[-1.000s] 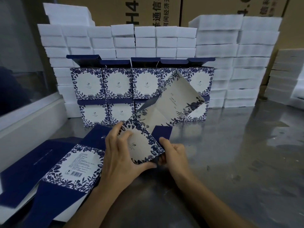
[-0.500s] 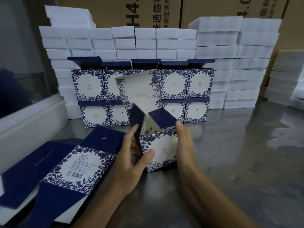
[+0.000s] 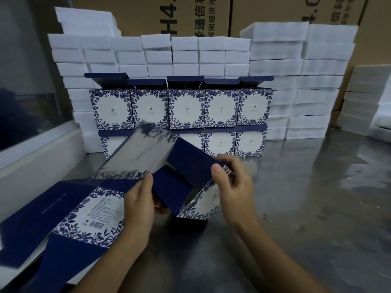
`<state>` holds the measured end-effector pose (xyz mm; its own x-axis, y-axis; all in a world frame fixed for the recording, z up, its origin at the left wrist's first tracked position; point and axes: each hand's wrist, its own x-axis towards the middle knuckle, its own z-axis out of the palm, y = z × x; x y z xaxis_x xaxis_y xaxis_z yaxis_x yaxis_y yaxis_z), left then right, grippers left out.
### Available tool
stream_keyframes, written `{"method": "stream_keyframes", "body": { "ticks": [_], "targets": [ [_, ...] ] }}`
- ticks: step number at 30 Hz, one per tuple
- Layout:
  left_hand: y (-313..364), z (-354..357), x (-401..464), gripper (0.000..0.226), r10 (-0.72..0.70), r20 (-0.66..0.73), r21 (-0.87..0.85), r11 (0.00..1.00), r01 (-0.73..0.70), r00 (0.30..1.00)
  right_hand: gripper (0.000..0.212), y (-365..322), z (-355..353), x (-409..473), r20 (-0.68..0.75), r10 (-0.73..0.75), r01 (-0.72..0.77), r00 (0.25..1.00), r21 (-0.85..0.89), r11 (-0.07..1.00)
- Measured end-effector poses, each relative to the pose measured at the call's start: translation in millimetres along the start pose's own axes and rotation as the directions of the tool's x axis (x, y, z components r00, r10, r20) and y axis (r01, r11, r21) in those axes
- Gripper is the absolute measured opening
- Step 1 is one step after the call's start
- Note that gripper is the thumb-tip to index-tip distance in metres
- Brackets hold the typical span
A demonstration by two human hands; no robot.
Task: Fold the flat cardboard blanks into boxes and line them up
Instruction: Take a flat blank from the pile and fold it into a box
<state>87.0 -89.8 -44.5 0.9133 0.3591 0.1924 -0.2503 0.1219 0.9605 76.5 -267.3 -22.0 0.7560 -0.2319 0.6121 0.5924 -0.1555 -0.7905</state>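
Observation:
Both hands hold a half-folded blue-and-white floral box (image 3: 203, 204) above the steel table, tilted. My left hand (image 3: 139, 201) grips its near left side, fingers curled behind a dark blue flap (image 3: 169, 193). My right hand (image 3: 232, 187) pinches another blue flap (image 3: 190, 159) at the box's upper right corner. A long white panel (image 3: 139, 155) sticks up to the left, blurred. A stack of flat blanks (image 3: 84, 216) lies at the left. Finished boxes (image 3: 186, 108) stand in two rows behind.
White foam blocks (image 3: 275, 60) are stacked in a wall behind and to the right of the boxes, with brown cartons (image 3: 148, 15) behind them. A white ledge (image 3: 38, 157) borders the left. The shiny steel table (image 3: 317, 197) stretches out to the right.
The box has been turned and tilted: its long panel swung from upright over to the left, and my right hand moved up from the box's side to pinch a blue flap.

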Motion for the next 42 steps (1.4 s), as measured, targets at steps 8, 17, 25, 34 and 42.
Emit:
{"method": "stream_keyframes", "body": {
  "ticks": [8, 17, 25, 34, 42],
  "targets": [
    [-7, 1, 3, 0.04, -0.048, 0.001, 0.003, 0.999, 0.048, 0.999, 0.051, 3, 2, 0, -0.024, -0.031, 0.029, 0.999, -0.091, 0.995],
    [-5, 9, -9, 0.048, -0.029, 0.071, 0.151, 0.988, 0.018, 0.997, 0.041, 2, 3, 0, -0.037, -0.105, 0.092, 0.994, -0.246, 0.965],
    [2, 11, -18, 0.034, -0.007, 0.242, 0.157, 0.987, -0.032, 0.97, 0.052, -2, -1, 1, -0.068, -0.05, 0.028, 0.996, -0.289, 0.957],
    [0, 7, -13, 0.058, -0.048, 0.165, 0.07, 0.997, 0.037, 0.985, 0.052, 1, -4, 3, -0.055, -0.042, 0.023, 0.998, -0.309, 0.951],
    [3, 7, -14, 0.075, 0.001, 0.33, -0.044, 0.999, 0.015, 0.944, 0.054, 12, -10, 11, -0.101, 0.159, -0.166, 0.982, -0.07, 0.984]
  ]
}}
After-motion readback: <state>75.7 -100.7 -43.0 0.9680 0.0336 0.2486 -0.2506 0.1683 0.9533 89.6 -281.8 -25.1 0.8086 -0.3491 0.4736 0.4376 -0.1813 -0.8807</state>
